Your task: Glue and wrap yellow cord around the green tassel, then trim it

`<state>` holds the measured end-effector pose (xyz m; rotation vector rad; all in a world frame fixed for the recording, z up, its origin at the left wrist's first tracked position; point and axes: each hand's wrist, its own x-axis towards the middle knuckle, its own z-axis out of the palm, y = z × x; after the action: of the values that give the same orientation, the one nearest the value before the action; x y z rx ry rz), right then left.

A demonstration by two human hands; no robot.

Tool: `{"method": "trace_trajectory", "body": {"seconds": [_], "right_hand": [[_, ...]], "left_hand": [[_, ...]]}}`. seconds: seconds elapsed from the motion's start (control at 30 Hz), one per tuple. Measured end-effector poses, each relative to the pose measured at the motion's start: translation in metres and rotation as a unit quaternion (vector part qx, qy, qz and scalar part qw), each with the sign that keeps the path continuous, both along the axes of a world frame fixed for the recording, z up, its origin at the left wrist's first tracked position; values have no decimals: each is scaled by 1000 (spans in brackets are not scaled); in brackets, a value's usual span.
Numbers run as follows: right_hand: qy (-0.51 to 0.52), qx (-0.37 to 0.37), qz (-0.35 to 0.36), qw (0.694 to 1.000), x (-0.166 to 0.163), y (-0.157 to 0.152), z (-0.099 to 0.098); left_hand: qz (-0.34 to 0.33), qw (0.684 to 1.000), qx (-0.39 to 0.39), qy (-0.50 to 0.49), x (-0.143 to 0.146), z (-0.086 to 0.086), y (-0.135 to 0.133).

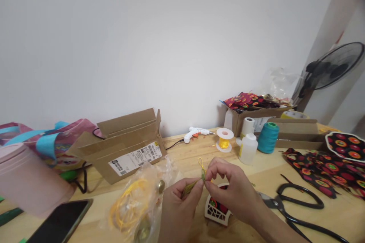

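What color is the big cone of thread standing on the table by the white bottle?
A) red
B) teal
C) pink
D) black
B: the big thread cone is teal, and it stands upright on the wooden table just to the right of the white bottle, in front of a cardboard box.

White wall [142,38], wood table [196,152], fan [330,69] at rt

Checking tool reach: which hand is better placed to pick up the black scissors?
Probably the right hand: the black scissors lie on its side. The left hand is farther off, pinching the tassel.
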<state>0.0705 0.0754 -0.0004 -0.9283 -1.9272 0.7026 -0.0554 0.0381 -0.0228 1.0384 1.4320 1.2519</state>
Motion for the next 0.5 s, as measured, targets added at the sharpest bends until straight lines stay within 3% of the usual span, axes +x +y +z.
{"method": "trace_trajectory", "body": {"seconds": [0.27, 0.5], "right_hand": [[-5, 84, 0, 996, 3, -2, 0], [54, 56, 35, 996, 17, -2, 9]], "left_hand": [[-7, 998, -7, -65, 2, -1, 0], [-56, 959, -40, -274, -1, 6, 0]]}}
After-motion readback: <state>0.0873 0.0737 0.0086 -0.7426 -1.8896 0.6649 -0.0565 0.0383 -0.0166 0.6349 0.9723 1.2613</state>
